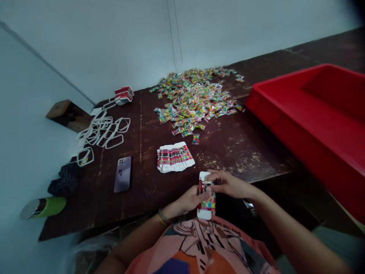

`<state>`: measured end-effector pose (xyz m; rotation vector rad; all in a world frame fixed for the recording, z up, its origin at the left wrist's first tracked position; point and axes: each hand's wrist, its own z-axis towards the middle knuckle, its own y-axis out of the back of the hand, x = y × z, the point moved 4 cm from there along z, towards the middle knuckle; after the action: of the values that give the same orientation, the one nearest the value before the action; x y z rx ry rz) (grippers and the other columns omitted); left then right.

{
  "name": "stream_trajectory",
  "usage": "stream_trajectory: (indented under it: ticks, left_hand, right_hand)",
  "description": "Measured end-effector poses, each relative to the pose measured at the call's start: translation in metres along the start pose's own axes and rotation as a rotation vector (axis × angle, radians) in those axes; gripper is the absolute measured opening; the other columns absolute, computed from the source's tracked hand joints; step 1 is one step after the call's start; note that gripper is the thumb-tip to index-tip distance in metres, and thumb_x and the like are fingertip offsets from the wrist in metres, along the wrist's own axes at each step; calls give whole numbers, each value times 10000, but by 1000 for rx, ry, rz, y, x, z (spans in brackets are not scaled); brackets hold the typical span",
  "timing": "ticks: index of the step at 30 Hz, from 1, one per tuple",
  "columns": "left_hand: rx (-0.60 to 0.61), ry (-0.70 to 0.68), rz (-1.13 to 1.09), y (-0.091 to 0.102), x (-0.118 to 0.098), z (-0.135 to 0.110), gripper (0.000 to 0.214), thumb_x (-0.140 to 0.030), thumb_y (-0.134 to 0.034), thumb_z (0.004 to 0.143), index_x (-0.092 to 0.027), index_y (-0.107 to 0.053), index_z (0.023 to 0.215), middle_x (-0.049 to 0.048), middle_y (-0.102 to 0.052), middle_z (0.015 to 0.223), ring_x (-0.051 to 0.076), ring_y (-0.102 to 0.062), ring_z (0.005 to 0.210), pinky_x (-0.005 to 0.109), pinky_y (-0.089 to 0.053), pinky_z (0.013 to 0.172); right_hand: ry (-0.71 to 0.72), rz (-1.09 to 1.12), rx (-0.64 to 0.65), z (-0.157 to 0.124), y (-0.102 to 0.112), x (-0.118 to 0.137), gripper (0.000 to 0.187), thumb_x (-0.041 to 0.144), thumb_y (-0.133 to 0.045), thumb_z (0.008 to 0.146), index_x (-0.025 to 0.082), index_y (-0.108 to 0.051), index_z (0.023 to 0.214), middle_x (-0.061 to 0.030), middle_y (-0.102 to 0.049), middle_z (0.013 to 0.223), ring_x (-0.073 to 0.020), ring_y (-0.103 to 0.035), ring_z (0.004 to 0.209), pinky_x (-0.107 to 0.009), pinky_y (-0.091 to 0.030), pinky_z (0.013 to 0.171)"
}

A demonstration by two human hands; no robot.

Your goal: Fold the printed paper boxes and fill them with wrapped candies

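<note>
Close to my body, just off the table's front edge, both hands are on a small printed candy box (pixel 207 204) with white end flaps. My left hand (pixel 190 199) grips its left side, the thumb lying across the front. My right hand (pixel 225 183) holds the upper end, fingers closed by the top flap. Whether anything is inside the box cannot be seen. On the table beyond lies a fanned stack of flat printed boxes (pixel 173 156). Behind that spreads a large pile of wrapped candies (pixel 196 95), with a single candy (pixel 195 139) nearest the stack.
A big red tray (pixel 285 125) takes up the right side. To the left are a phone (pixel 122 174), several white band loops (pixel 99 129), a brown carton (pixel 70 115), red-and-white boxes (pixel 124 95), a dark cloth (pixel 65 179) and a green bottle (pixel 54 206).
</note>
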<state>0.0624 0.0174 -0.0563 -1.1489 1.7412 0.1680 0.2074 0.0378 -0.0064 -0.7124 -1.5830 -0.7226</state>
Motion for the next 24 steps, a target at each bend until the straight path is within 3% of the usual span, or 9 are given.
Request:
stream_trajectory:
  ticks: [3, 5, 9, 11, 14, 17, 20, 24]
  left_hand:
    - [147, 28, -138, 1, 1, -10, 616, -628, -745, 560, -123, -639, 896, 34, -609, 786, 129, -517, 673, 261, -414, 665]
    - [153, 46, -128, 7, 6, -13, 593, -580, -779, 548, -120, -644, 898, 27, -611, 778, 123, -516, 659, 258, -419, 668]
    - [5, 56, 24, 15, 15, -11, 414, -466, -735, 682, -101, -632, 847, 14, -593, 745, 101, -497, 619, 239, -412, 631]
    - [-87, -10, 101, 15, 15, -11, 401, -430, -728, 702, -113, -607, 917, 24, -606, 796, 119, -534, 663, 236, -419, 636]
    - [-280, -195, 182, 17, 10, -17, 559, -352, -762, 683, -186, -480, 1136, 9, -601, 865, 130, -579, 711, 230, -430, 649]
    - [-310, -260, 263, 18, 8, -24, 550, -331, -749, 701, -210, -461, 1154, -8, -581, 837, 116, -578, 677, 225, -429, 645]
    - [-248, -224, 344, 18, 6, -26, 422, -351, -728, 720, -181, -553, 1065, 16, -602, 839, 127, -575, 684, 231, -421, 644]
    - [-235, -249, 405, 12, -4, -28, 263, -373, -666, 767, -157, -670, 917, 32, -621, 793, 144, -549, 699, 247, -400, 661]
  right_hand:
    - [-9, 9, 33, -7, -5, 5, 234, 409, -605, 851, 187, -678, 838, -6, -573, 872, -156, -546, 849, -279, -462, 795]
    - [-20, -12, -28, -12, -14, 3, 222, 381, -583, 870, 182, -678, 847, -15, -586, 875, -160, -556, 849, -279, -460, 798]
    - [-62, -41, -277, -21, -31, -14, 185, 295, -562, 873, 195, -638, 1010, -41, -639, 989, -189, -588, 938, -312, -453, 871]
    - [-102, -19, -388, -26, -38, -24, 354, 269, -572, 851, 218, -526, 1199, -54, -635, 1098, -202, -593, 1012, -333, -451, 912]
    - [-113, 59, -482, -32, -47, -33, 589, 286, -589, 836, 244, -327, 1362, -72, -606, 1179, -208, -585, 1072, -352, -450, 940]
    - [-156, 253, -499, -37, -54, -43, 439, 399, -538, 880, 227, -452, 1275, -39, -640, 948, -177, -618, 853, -296, -507, 769]
    - [-253, 555, -476, -42, -56, -55, 347, 479, -507, 888, 172, -631, 992, -3, -565, 693, -112, -512, 587, -213, -442, 540]
    - [-365, 933, -327, -42, -54, -65, 263, 334, -714, 742, 155, -670, 929, 1, -578, 718, -67, -464, 563, -162, -392, 504]
